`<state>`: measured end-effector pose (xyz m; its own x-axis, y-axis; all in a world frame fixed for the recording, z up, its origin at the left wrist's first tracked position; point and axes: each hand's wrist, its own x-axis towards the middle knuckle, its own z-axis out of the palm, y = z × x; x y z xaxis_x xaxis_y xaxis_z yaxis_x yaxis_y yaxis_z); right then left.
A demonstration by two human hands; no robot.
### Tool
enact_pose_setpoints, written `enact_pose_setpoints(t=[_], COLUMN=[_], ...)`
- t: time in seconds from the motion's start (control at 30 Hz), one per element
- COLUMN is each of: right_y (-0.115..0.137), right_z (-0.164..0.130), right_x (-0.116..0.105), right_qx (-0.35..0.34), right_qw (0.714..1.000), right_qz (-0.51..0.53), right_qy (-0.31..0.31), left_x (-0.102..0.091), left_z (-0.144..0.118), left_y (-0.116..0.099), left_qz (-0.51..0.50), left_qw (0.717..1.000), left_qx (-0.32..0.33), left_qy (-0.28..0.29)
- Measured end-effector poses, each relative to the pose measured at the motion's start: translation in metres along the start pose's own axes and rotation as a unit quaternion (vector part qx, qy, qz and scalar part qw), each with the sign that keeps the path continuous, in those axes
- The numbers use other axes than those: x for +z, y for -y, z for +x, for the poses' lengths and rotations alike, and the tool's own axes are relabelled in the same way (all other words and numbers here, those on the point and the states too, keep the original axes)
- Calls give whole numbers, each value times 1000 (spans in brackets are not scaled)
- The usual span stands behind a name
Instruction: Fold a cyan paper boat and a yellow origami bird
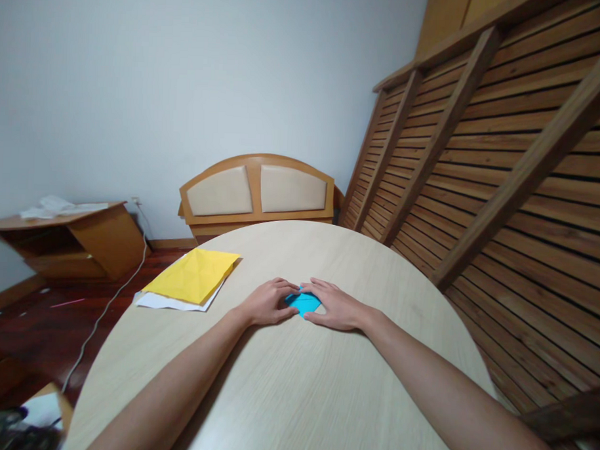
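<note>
A small piece of folded blue paper [304, 304] lies flat on the round, pale wood-grain table [353, 391]. My left hand [270, 301] is at its left side, fingertips on the far edge and thumb on the near one. On the opposite side, my right hand [336, 306] grips it the same way, its thumb close to the left thumb. The fingers cover both ends of the paper, so its full outline is hidden.
Yellow creased paper [194, 277] rests on white sheets [174, 303] at the table's left edge. A wooden headboard [257, 187] stands beyond the table. Wooden slats [480, 146] lean along the right. A low cabinet [97, 244] and a cable [105, 310] are at left.
</note>
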<state>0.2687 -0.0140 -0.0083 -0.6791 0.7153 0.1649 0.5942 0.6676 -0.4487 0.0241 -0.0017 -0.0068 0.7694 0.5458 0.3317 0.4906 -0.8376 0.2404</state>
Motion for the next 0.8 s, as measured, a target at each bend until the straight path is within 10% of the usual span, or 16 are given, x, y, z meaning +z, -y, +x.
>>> enact_pose_setpoints(t=[0.8], right_y=[3], right_z=[1], right_x=[-2], right_qx=[-10], right_qw=[1000], right_qz=[-1], right_qy=[-12], left_x=[1], left_z=[0], left_y=[2], left_qz=[-3], left_qw=[1000], left_qx=[-2], left_qy=[0])
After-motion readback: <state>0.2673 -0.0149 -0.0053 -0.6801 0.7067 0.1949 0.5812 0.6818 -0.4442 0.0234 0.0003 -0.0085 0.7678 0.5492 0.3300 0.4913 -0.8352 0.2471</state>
